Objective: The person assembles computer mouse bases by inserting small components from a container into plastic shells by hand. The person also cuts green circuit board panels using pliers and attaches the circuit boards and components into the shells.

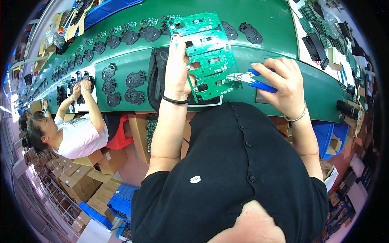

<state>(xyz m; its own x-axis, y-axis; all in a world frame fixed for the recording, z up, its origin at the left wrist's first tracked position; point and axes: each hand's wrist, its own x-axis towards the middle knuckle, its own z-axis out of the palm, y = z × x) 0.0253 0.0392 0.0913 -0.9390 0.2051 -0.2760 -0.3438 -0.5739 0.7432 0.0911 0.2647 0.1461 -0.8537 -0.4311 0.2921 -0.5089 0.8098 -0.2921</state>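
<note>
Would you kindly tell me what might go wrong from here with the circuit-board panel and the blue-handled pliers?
First, the blue-handled pliers in the right hand have their tips at the right edge of the green panel, near its lowest board, so a slip might nick that board.
Second, the left hand grips the panel by its left side, so pressure at the opposite edge could twist or flex it.

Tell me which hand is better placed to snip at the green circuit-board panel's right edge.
Right, most likely: the right hand holds the blue-handled pliers, jaws at the lower right edge of the green panel. The left hand is occupied, gripping the panel's left side.
</note>
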